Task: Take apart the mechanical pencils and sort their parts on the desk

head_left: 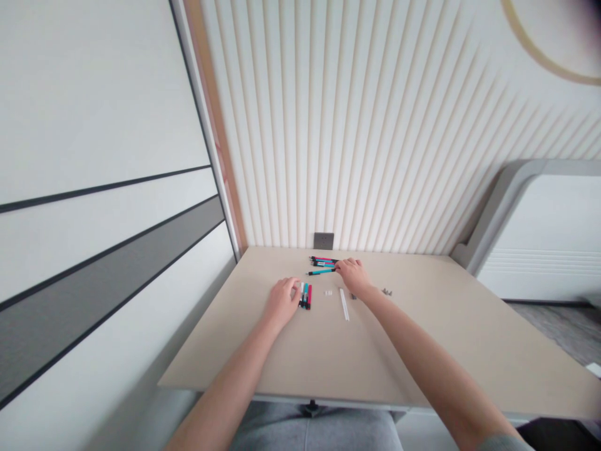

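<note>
My right hand pinches the black end of a blue pen, which points left just above the table. Behind it lies a small pile of assembled pens in blue, pink and black. My left hand rests on the table with fingers curved and a gap between thumb and forefinger. Right beside those fingers stands a row of pen barrels in white, blue and pink with black ends; the hand partly covers the row, and whether it touches them I cannot tell.
On the beige table lie small white pieces, thin white tubes, small dark parts partly behind my right wrist, and grey tips. A socket sits on the ribbed wall; a white cabinet borders the left.
</note>
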Demonstrator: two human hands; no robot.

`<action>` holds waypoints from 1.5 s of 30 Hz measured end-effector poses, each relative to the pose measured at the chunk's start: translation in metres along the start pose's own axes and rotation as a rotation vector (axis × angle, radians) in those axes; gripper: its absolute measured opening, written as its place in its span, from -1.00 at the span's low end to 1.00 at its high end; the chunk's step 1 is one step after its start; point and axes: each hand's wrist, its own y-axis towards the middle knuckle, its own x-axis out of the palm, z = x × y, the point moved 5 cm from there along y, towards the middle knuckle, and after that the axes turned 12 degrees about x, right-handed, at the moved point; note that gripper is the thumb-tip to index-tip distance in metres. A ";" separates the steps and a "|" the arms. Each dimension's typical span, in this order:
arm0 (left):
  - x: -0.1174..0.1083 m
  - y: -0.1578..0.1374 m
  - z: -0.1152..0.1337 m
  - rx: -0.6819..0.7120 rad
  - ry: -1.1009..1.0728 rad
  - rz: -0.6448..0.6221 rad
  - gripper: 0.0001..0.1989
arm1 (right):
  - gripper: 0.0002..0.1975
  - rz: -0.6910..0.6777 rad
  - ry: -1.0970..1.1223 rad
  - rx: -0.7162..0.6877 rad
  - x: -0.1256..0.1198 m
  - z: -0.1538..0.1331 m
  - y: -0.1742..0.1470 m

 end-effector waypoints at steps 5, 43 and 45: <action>0.000 0.004 0.008 0.068 -0.087 0.034 -0.63 | -0.78 0.129 0.236 -0.075 -0.018 0.000 -0.051; 0.006 0.005 0.020 0.268 -0.168 -0.030 -0.81 | -0.57 -0.048 0.702 0.108 -0.010 0.026 -0.086; 0.007 0.004 0.020 0.285 -0.152 -0.048 -0.81 | -0.60 -0.044 0.710 0.112 -0.014 0.027 -0.087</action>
